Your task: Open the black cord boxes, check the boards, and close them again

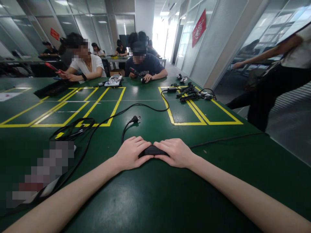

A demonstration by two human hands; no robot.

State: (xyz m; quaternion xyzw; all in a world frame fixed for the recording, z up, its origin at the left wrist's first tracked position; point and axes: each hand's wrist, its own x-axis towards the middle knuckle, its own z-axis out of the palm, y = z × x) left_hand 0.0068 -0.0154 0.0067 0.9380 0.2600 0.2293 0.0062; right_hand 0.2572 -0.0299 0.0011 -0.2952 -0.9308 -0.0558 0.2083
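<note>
Both hands grip a black power adapter [153, 150] low over the green table. My left hand [134, 152] is wrapped round its left end, and my right hand [173, 152] is closed on its right end. The ends of the adapter are hidden under my fingers. A short black cord curves up from behind my left hand to a plug [135, 119] lying on the table. From beside my right hand a thin black cable [228, 138] runs to the table's right edge.
Coiled black cable [73, 129] lies at left beside a blurred-out white object [46, 174]. Yellow tape [189, 123] marks the green table [116, 200]. A pile of black adapters and cords [188, 93] sits at far right. People sit opposite; another person [274, 71] stands at right.
</note>
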